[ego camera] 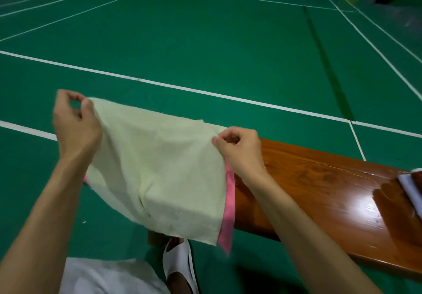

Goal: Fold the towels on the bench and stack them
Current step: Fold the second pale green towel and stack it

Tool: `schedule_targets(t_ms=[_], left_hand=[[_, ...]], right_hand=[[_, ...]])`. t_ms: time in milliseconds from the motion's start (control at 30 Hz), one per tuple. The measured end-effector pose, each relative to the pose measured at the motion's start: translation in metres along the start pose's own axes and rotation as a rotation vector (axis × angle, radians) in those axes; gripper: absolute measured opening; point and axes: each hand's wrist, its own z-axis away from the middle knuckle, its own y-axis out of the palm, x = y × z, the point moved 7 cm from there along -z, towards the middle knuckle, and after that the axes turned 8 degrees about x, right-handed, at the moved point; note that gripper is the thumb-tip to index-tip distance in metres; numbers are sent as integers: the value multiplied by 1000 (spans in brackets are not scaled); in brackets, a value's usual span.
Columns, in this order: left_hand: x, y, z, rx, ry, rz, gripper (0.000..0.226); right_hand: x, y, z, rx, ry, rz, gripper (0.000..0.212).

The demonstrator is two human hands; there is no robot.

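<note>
From the head camera I see the left hand (pixel 75 122) pinching one top corner of a pale yellow towel (pixel 157 168) with pink edging and the right hand (pixel 239 149) pinching the other; the towel hangs in the air beside the wooden bench (pixel 319 191); folded cloths (pixel 411 186) lie at the bench's far right.

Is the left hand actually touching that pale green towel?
Touching. The head view shows the left hand pinching the pale green towel at its top corner.
</note>
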Motion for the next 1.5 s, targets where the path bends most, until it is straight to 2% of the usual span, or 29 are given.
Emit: schedule_targets(t_ms=[100,167,233,300,400,533,600,700,800,900,967,1000,1067,1167,1233,1300,1367,1433,1500], left_hand=[[-4,-2,-4,12,-59,110,9],[-5,1,-7,26,-102,210,4],[-13,2,-13,24,-127,377,8],[-25,2,-18,58,-151,504,16],[-34,6,-24,228,-128,673,21],[-63,15,-15,459,-56,794,67],[-85,29,-4,540,-35,823,79],[-110,71,17,641,-97,939,62],[-135,135,58,773,-200,1046,43],[-116,205,116,749,-338,911,12],[-93,240,153,710,-337,719,18],[-87,252,170,724,-296,628,20],[-88,268,194,790,-213,523,22],[-104,282,217,872,-113,432,19],[-110,293,227,910,-64,398,19],[-111,305,231,913,-76,401,18],[-110,316,229,885,-107,402,19],[-107,327,223,835,-150,410,23],[-104,334,215,796,-185,404,26]], right_hand=[[-6,21,5,230,306,-433,15],[0,30,7,358,340,-774,12],[10,28,12,437,327,-1025,27],[19,21,17,440,327,-1108,43],[39,3,22,412,277,-1199,39],[64,-44,30,351,123,-1321,34],[68,-74,32,311,45,-1343,38],[55,-125,32,236,-17,-1337,37],[17,-178,35,102,5,-1282,32],[-40,-211,46,-1,113,-1186,33],[-84,-225,60,-75,239,-1130,59],[-103,-231,66,-104,283,-1126,62],[-137,-248,77,-164,321,-1093,35],[-170,-275,87,-259,299,-1064,31],[-182,-291,89,-311,249,-999,21],[-192,-307,86,-393,227,-850,20],[-193,-321,86,-486,200,-589,22],[-191,-326,88,-506,184,-363,23],[-195,-323,90,-469,181,-249,27]])
